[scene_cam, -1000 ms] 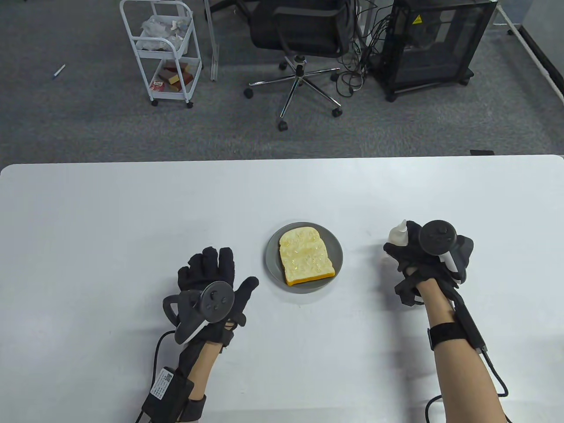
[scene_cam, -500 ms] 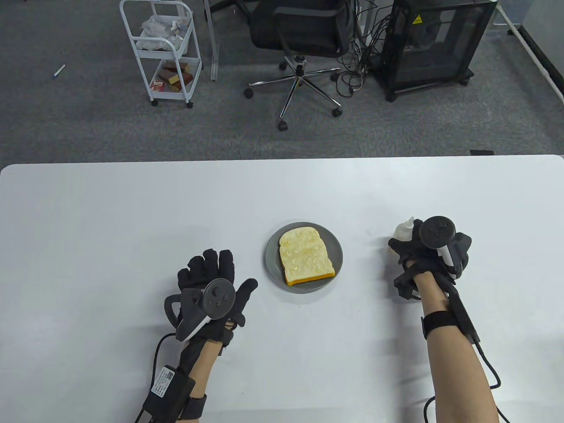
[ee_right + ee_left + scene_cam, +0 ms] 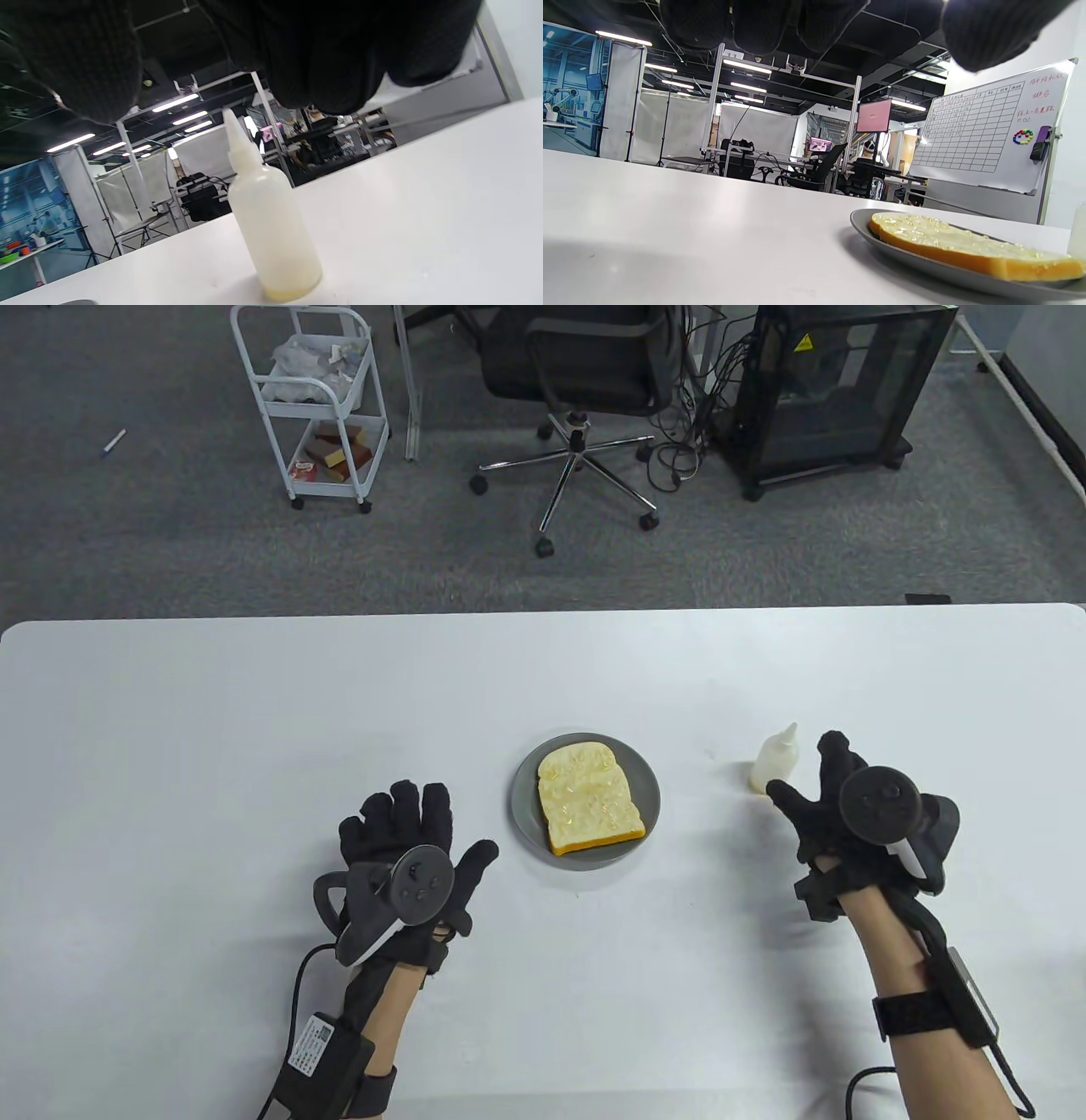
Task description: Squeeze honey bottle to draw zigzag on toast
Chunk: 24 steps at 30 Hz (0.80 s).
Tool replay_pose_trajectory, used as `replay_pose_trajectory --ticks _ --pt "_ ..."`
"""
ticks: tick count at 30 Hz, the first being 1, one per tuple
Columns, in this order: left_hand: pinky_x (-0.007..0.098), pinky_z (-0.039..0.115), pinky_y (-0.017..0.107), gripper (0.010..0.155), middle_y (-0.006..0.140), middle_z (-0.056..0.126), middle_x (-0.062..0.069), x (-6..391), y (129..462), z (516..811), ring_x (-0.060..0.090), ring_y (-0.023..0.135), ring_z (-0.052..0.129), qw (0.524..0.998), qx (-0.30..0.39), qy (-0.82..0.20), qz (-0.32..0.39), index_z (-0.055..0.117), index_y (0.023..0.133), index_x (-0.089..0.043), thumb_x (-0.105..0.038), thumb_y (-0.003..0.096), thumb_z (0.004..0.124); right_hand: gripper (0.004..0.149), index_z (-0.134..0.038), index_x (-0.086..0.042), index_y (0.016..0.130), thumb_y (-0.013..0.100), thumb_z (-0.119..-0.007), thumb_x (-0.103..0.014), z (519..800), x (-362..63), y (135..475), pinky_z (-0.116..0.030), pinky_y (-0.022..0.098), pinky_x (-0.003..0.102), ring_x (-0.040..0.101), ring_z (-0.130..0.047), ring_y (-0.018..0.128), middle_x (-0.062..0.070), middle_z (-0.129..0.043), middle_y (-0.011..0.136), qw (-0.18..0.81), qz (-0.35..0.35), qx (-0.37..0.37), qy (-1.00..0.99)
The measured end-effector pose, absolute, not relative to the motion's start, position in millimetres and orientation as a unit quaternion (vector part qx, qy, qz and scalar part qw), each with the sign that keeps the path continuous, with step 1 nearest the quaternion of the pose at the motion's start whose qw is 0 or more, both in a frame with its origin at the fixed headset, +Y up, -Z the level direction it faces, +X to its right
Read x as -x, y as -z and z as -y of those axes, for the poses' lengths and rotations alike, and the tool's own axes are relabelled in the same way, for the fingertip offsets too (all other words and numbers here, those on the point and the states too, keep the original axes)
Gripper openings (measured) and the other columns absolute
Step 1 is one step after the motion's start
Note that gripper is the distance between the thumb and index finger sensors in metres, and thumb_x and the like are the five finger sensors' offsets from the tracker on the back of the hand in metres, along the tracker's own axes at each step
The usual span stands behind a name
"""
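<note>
Table view: small translucent white plastic squeeze bottle w/ pointed nozzle (image 3: 776,758) stands upright on the white counter (image 3: 212,729), to the right of the round grey plate (image 3: 522,806), apart from it. On the plate lies a slice of pale yellow toast w/ orange crust (image 3: 587,799), glossy on top. Right wrist view shows the bottle (image 3: 271,224) standing free, only a thin yellowish layer visible at its bottom, nozzle up.

Right hand (image 3: 836,823) sits just beside the bottle, on its near-right side; fingers spread, thumb tip reaches to about the bottle's base. Grip is wide open and has hold of nothing. Whether the thumb actually touches the bottle, can't tell.

Left hand (image 3: 407,848) rests palm-down on the counter left of the plate, fingers spread, holding nothing, not touching the plate.

Judgement: toast surface looks wet already, so the zigzag is prob. done and the bottle set down; can't read a clear zigzag line from either view, tho.

Risks from here:
- Bottle is light, nearly empty, narrow base. A brush from the thumb or fingers as the right hand moves could tip it over.
- If tipped, leftover honey may leak from the open-looking nozzle onto the counter.
- If more honey is needed, little remains, so a hard squeeze may sputter and give blobs, not a line.
</note>
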<state>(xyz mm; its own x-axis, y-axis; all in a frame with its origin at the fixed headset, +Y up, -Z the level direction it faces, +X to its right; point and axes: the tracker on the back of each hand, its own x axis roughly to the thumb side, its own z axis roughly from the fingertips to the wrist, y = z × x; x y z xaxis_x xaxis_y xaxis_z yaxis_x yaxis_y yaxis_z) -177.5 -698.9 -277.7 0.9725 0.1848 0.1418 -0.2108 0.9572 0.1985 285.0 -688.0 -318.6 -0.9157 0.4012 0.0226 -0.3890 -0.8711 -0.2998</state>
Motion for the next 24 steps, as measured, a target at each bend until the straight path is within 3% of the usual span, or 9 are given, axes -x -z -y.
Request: replay_pose_trajectory --ticks 6,8,11,14,24 --pt "0.078 0.038 0.068 0.086 0.118 0.045 0.023 174.6 275.1 695.9 0.061 0.103 0.049 0.989 -0.100 -0.085 0.069 0.044 0.112 -0.020 -0.078 0.0510 0.064 0.091 -0.052 0.005 0.107 0.048 -0.082 -0.056 684.0 -260.3 278.4 -0.069 0.053 0.068 0.060 -0.075 0.081 0.033 -0.068 0.102 0.140 0.164 -0.032 -0.976" --pt "0.079 0.036 0.068 0.087 0.118 0.042 0.023 173.2 275.0 695.7 0.061 0.104 0.047 0.989 -0.091 -0.084 0.076 0.042 0.112 -0.021 -0.079 0.0508 0.063 0.091 -0.049 0.002 0.110 0.049 -0.078 -0.059 688.0 -255.5 271.4 -0.063 0.056 0.072 0.065 -0.066 0.086 0.035 -0.061 0.107 0.124 0.169 -0.049 -0.977" --pt "0.082 0.033 0.067 0.090 0.119 0.037 0.023 171.7 275.2 697.2 0.062 0.105 0.041 0.991 -0.076 -0.081 0.081 0.038 0.113 -0.022 -0.081 0.0498 0.061 0.094 -0.039 -0.005 0.113 0.049 -0.066 -0.066 696.2 -252.2 265.0 -0.047 0.057 0.082 0.075 -0.040 0.091 0.035 -0.037 0.115 0.099 0.144 -0.067 -0.982" --pt "0.085 0.027 0.065 0.093 0.121 0.023 0.021 170.6 275.5 699.7 0.064 0.106 0.028 0.993 -0.046 -0.076 0.083 0.026 0.113 -0.025 -0.085 0.0488 0.057 0.098 -0.024 -0.007 0.114 0.048 -0.057 -0.071 704.4 -251.2 258.7 -0.034 0.056 0.086 0.077 -0.022 0.090 0.034 -0.016 0.115 0.085 0.087 -0.074 -0.990" --pt "0.085 0.022 0.065 0.093 0.121 0.017 0.021 172.3 274.7 700.6 0.063 0.107 0.021 0.994 -0.032 -0.072 0.076 0.022 0.113 -0.025 -0.084 0.0495 0.055 0.100 -0.021 -0.006 0.113 0.047 -0.059 -0.071 707.2 -241.2 252.4 -0.031 0.056 0.086 0.075 -0.019 0.091 0.034 -0.016 0.115 0.065 0.073 -0.084 -0.992"
